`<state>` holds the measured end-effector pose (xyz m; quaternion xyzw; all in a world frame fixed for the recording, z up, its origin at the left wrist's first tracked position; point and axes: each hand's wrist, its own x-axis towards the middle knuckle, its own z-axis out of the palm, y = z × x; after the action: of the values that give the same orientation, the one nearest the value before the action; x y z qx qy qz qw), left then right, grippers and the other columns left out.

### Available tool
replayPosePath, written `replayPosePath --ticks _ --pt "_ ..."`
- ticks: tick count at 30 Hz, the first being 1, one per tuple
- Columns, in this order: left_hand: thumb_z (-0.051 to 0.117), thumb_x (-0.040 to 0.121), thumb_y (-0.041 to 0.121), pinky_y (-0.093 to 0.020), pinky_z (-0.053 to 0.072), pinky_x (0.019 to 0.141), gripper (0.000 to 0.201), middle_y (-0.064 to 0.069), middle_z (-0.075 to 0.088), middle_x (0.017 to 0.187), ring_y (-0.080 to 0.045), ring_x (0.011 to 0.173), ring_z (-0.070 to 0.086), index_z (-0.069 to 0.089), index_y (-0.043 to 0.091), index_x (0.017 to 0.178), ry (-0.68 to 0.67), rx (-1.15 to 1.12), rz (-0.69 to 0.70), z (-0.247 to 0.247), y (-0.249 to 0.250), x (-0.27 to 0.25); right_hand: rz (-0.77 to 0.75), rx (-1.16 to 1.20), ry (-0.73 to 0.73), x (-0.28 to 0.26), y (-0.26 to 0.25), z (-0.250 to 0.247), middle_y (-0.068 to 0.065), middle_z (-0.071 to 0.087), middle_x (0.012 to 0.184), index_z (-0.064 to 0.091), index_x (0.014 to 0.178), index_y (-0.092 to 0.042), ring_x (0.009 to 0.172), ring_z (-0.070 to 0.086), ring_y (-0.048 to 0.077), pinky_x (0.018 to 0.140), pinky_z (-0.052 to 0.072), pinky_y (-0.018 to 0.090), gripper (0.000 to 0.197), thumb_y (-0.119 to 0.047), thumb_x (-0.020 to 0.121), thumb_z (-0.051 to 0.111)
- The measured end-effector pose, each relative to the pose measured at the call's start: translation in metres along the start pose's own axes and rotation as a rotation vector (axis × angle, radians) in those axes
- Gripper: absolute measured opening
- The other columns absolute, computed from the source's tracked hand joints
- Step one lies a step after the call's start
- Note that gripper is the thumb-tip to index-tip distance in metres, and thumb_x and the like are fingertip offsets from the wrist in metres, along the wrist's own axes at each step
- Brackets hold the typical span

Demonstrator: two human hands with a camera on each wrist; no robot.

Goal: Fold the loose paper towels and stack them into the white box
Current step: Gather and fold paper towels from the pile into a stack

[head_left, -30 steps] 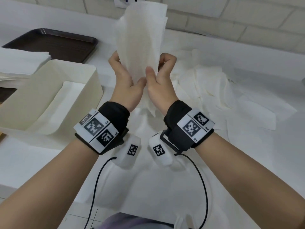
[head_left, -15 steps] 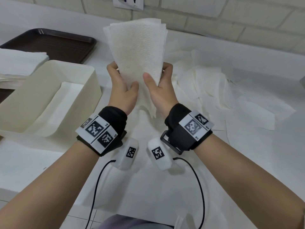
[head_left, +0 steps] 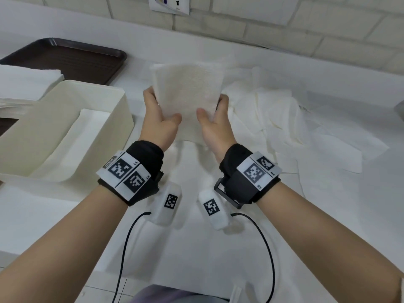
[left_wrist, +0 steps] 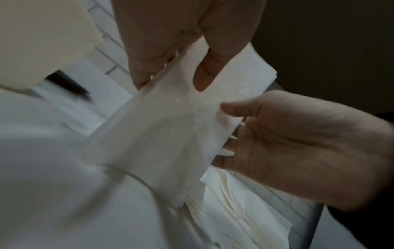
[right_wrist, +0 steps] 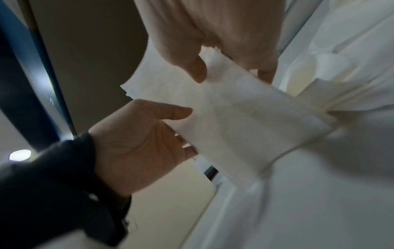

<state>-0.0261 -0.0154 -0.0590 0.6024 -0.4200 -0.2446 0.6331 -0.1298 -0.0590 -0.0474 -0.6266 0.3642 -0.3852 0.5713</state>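
A folded white paper towel (head_left: 188, 92) is held above the counter between both hands. My left hand (head_left: 160, 114) grips its left edge, thumb on the near face and fingers behind. My right hand (head_left: 213, 115) grips the right edge the same way. The left wrist view shows the towel (left_wrist: 162, 134) pinched by my left hand (left_wrist: 181, 67), with my right hand (left_wrist: 277, 143) opposite. The right wrist view shows the towel (right_wrist: 234, 118) between my right hand (right_wrist: 224, 59) and my left hand (right_wrist: 145, 133). The white box (head_left: 105, 95) stands to the left with a folded towel (head_left: 70, 141) lying inside.
Loose paper towels (head_left: 295, 119) lie spread over the counter to the right. A dark brown tray (head_left: 65, 60) sits at the back left with a stack of white towels (head_left: 24, 84) over its near edge. A tiled wall (head_left: 284, 25) bounds the back.
The towel has come down from an upright, raised position to a lower, flatter one, and both hands have moved apart to its side edges.
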Motion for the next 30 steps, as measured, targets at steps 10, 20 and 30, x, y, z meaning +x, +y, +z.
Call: replayPosePath --ticks 10,20,30 --pt "0.048 0.075 -0.001 -0.029 0.042 0.087 0.035 -0.005 0.051 0.106 -0.017 0.099 0.05 0.039 0.022 0.1 0.041 -0.234 -0.177 -0.001 -0.003 -0.001 0.094 -0.04 -0.062 0.0 0.005 -0.001 -0.004 0.041 0.111 0.023 0.114 -0.017 0.087 0.044 -0.001 0.083 0.038 0.016 0.022 -0.004 0.098 0.03" --pt "0.037 0.084 -0.013 -0.007 0.044 0.069 0.04 0.005 0.043 0.097 -0.003 0.086 0.047 0.027 0.018 0.108 0.06 -0.133 -0.087 0.001 -0.002 -0.002 -0.026 -0.174 -0.026 0.001 0.0 -0.001 -0.007 0.048 0.105 0.032 0.126 -0.008 0.092 0.051 0.005 0.071 0.039 0.002 0.031 -0.003 0.096 0.038" --pt "0.062 0.076 -0.005 -0.013 0.035 0.098 0.071 0.006 0.041 0.12 -0.001 0.114 0.042 0.025 0.013 0.134 0.062 0.201 0.118 -0.035 0.016 0.012 -0.283 -1.064 -0.159 0.008 -0.043 -0.017 -0.002 0.049 0.099 0.044 0.118 -0.013 0.086 0.047 0.023 0.071 0.04 0.034 0.032 0.0 0.09 0.036"
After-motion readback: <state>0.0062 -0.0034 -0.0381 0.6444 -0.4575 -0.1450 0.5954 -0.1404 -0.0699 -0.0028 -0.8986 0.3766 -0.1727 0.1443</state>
